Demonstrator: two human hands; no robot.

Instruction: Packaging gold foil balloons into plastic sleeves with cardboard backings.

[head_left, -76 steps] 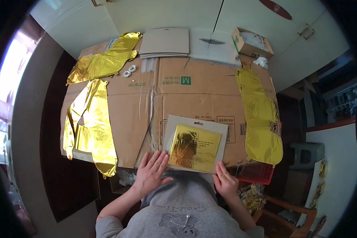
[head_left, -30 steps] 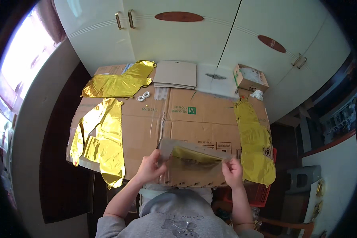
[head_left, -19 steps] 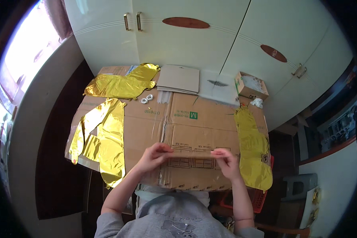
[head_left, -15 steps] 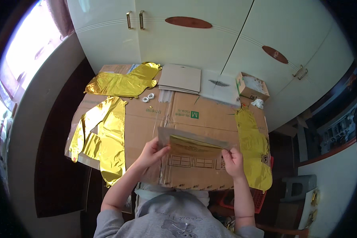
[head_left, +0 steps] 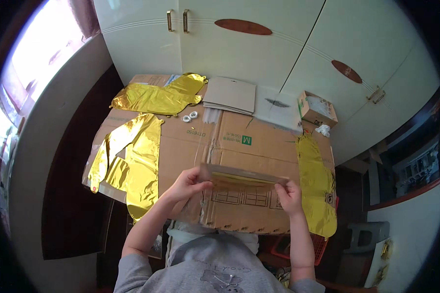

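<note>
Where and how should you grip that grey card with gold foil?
Probably at its left and right edges, one hand from each side: the grey card is thin, wide and tipped nearly edge-on. The left hand and right hand pinch it there.

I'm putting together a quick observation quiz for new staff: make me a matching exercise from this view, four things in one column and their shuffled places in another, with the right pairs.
Things:
1. grey card with a gold panel
2. white rolls
3. open box
4. grey plastic stool

Places:
A. at the far right corner of the cardboard
B. beyond the cardboard's right edge
C. held by the left hand and right hand
D. on the cardboard, left of its middle, toward the far side

Pairs: 1-C, 2-D, 3-A, 4-B
</note>
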